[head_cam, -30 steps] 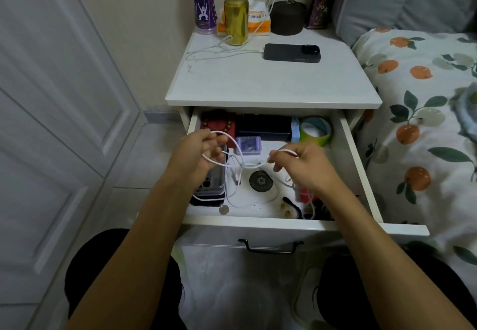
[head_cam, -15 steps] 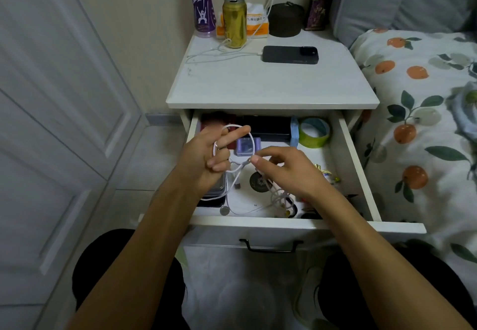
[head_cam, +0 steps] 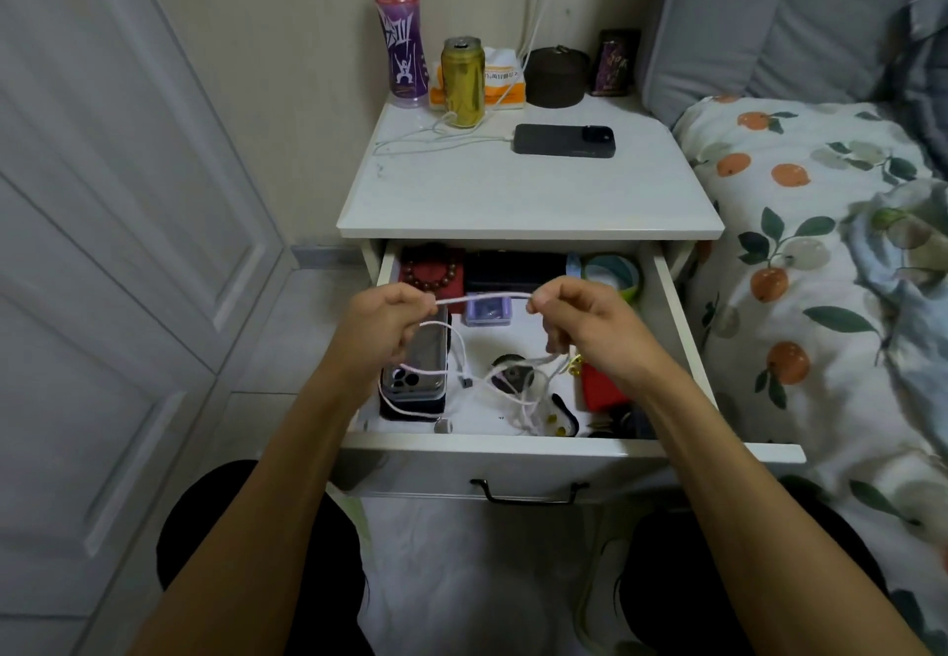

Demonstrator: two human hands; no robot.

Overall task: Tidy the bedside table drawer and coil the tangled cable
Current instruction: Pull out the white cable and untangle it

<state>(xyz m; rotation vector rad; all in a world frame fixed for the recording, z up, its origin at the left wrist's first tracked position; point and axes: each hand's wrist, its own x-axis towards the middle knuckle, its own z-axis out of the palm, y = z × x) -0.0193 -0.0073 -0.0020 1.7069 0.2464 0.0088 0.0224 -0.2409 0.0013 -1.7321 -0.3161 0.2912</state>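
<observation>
A white cable (head_cam: 482, 298) is held taut between both hands above the open drawer (head_cam: 513, 455). By the left hand (head_cam: 382, 329) it is pinched at one end of the straight run, the grip clamped on the cable between thumb and curled fingers; by the right hand (head_cam: 590, 319) the other end of the run is pinched in the same way. The rest of the cable is seen hanging from the hands into the drawer, where it lies in loose, tangled loops over a round black disc (head_cam: 513, 376) and around a phone (head_cam: 415, 371) at the left. A plug end is seen dangling just beside the phone.

At the back of the drawer a bead bracelet (head_cam: 428, 273) on a red box, a black box (head_cam: 513, 268) and a roll of green tape (head_cam: 613, 273) are lined up. A small purple case (head_cam: 487, 312) is partly hidden behind the taut run. A red item (head_cam: 597, 388) is lodged under the right wrist.

On the worktop (head_cam: 513, 194) a dark phone (head_cam: 564, 141) is laid flat with its own charging lead plugged in, and a gold can (head_cam: 463, 82) and a purple bottle (head_cam: 402, 52) are stood at the back. The bed (head_cam: 821, 245) is set just to the right.
</observation>
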